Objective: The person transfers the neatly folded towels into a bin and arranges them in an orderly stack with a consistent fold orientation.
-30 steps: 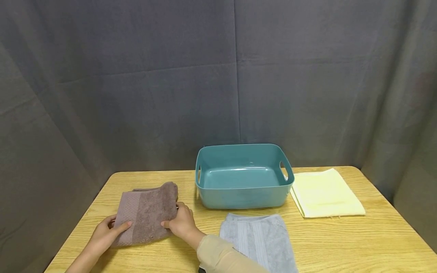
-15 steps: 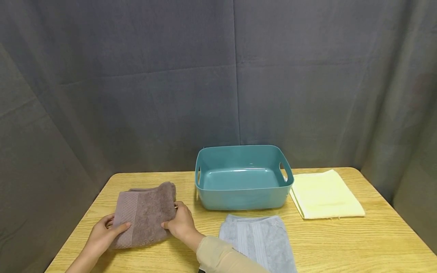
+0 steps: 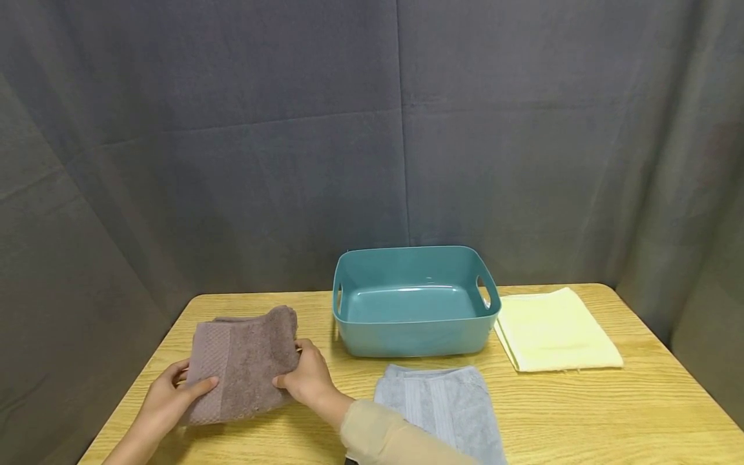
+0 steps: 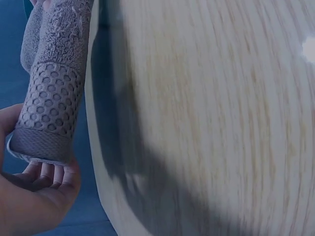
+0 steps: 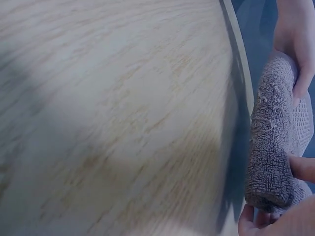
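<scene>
A folded mauve-brown towel is held between both hands at the left of the table, its woven band toward the left. My left hand grips the band end, thumb on top and fingers beneath; the left wrist view shows those fingers under the towel's edge. At the other end my right hand pinches the towel, thumb on its face and fingers behind. In the right wrist view the thick folded edge lies between thumb and fingers. A shadow falls on the wood under the towel.
A teal plastic basket with side handle holes stands at the table's back middle. In front of it lies a folded light-blue towel, partly behind my right sleeve. A folded pale-yellow towel lies right of the basket. Grey curtains hang behind.
Both hands have shifted slightly left and up with the mauve-brown towel, keeping their grip. The basket and the other towels stay where they were.
</scene>
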Motion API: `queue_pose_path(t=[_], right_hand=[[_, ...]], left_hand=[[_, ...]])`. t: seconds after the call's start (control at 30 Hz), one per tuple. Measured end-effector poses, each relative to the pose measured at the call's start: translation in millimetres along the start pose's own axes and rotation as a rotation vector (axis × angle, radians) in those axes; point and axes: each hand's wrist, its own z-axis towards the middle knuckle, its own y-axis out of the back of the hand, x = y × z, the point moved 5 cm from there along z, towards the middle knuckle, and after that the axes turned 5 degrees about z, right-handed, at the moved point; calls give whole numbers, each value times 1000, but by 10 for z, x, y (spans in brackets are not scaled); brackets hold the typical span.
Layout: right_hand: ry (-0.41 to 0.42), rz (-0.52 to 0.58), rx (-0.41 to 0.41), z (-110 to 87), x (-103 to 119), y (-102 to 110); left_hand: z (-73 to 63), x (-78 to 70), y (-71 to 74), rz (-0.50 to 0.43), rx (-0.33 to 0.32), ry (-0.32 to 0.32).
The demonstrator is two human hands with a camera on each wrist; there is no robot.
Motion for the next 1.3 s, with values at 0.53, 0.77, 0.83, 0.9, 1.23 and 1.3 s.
queue_pose_path(t=[0.53, 0.77, 0.83, 0.9, 1.23, 1.3], right_hand=[[72, 37, 65, -160, 159, 138], [76, 56, 113, -259, 213, 243], [77, 73, 131, -290, 225, 273], [86, 90, 144, -318, 238, 298], [88, 98, 202, -454, 250, 397], [87, 103, 208, -487, 246, 422]], left_hand=[[-156, -107, 76, 4, 10, 13], [-229, -162, 75, 12, 19, -3], [-252, -178, 76, 15, 16, -4], [-276, -195, 78, 14, 11, -7], [-442, -305, 52, -11, 19, -30], [-476, -320, 36, -35, 14, -37]])
